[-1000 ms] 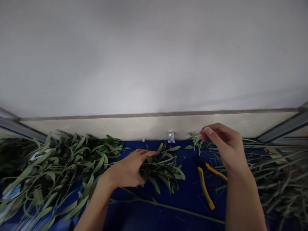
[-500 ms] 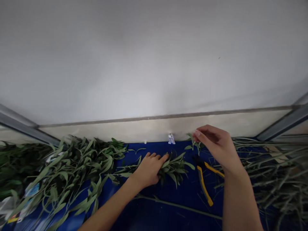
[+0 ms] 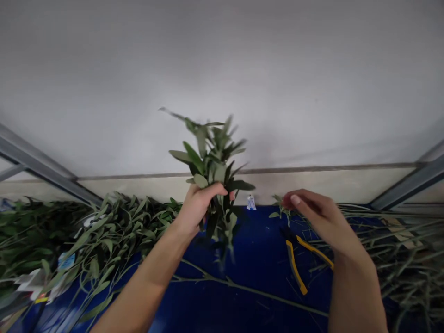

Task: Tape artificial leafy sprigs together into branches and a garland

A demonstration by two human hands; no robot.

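Observation:
My left hand (image 3: 197, 206) is closed around a bunch of leafy green sprigs (image 3: 217, 162), lifted above the blue table. The leaves fan out above and below my fist. My right hand (image 3: 312, 215) is raised on the right with thumb and fingers pinched together; what is between them, if anything, I cannot make out. Just beside its fingertips is a small leafy sprig (image 3: 277, 212), and whether they touch it is unclear. Below that hand, pliers-like cutters with yellow-and-black handles (image 3: 296, 273) lie spread on the table.
A long bare stem (image 3: 249, 290) crosses the blue table (image 3: 208, 314). Leafy branches (image 3: 114, 231) are heaped on the left, bare stems (image 3: 398, 259) on the right. A small white-and-blue packet (image 3: 251, 202) lies by the pale wall (image 3: 222, 83). Metal frame bars (image 3: 412, 182) stand at both sides.
My left hand has picked the bunch of sprigs up off the table and raised it in front of the wall. The right hand has barely moved.

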